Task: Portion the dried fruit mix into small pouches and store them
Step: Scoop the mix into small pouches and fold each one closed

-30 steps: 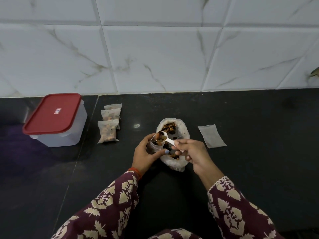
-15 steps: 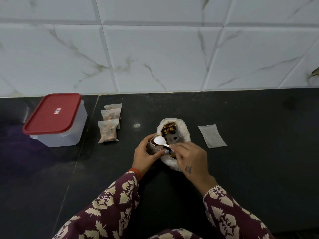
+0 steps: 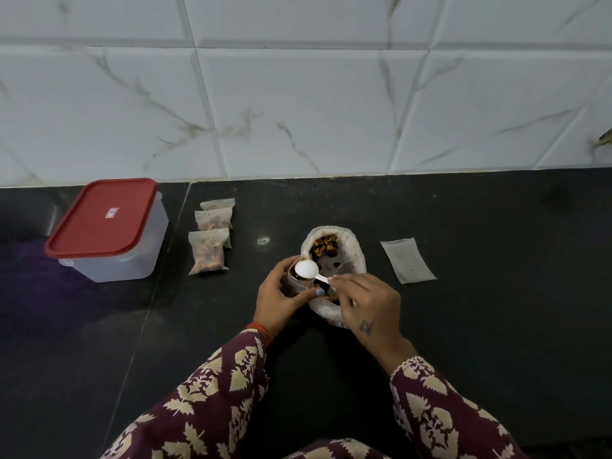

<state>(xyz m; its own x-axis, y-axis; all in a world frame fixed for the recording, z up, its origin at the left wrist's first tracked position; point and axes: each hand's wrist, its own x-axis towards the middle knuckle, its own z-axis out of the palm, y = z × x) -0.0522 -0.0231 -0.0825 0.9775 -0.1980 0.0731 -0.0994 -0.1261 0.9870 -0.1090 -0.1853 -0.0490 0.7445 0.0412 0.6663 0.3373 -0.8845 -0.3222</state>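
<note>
The small pouch [image 3: 295,283] in my left hand [image 3: 277,301] feels like it will behave as thin, limp film: light, soft, ready to fold shut unless my curled fingers and thumb keep its mouth rounded, so I judge the best hold is round its upper sides, just under the rim, never squeezing the belly where the fruit sits. It stands upright inside my grip, translucent, with dark pieces showing at the top. My right hand [image 3: 367,306] pinches the handle of the white spoon [image 3: 307,269] between thumb and fingertips; the bowl is turned over right above the pouch mouth, just beyond my left thumb. Directly behind both hands, touching my right knuckles, lies the big open bag [image 3: 354,256] of dried fruit mix [image 3: 324,247], brown and orange bits, loose and likely to scatter. An empty pouch [image 3: 408,260] lies flat to the right of my right hand; three filled pouches [image 3: 209,256] and a red-lidded container [image 3: 109,233] sit well left of my left hand.
</note>
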